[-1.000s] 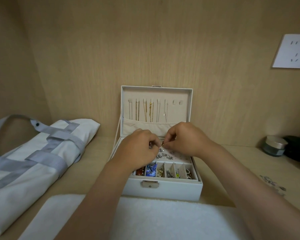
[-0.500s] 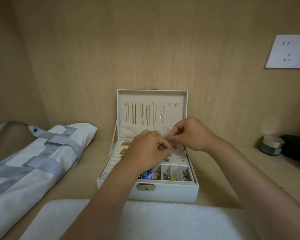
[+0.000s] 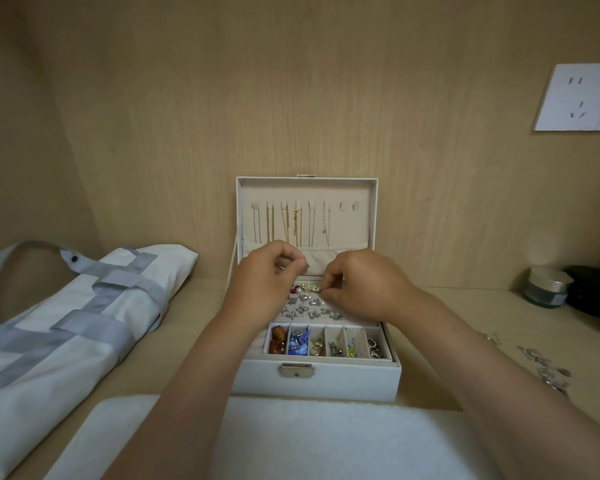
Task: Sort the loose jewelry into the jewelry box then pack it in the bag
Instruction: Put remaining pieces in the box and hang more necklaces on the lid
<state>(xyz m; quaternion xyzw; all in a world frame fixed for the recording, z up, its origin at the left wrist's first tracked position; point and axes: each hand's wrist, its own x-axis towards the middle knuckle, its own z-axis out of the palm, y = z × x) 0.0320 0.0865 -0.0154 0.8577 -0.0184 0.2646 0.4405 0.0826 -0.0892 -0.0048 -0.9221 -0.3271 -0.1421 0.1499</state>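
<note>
Hands over open white rectangular jewelry box [image 3: 326, 379], frame centre.
Right hand [image 3: 364, 285] fingertips pinch small gold pearl earring [image 3: 313, 289] on the tray; left hand [image 3: 264, 289] fingers curled just upper-left of it, hold unclear.

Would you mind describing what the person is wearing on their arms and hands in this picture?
Both forearms are bare to the frame edge; no sleeves show. The left hand and right hand are ungloved, with no watch or bracelet at either wrist. Rings are too small to tell.
</note>
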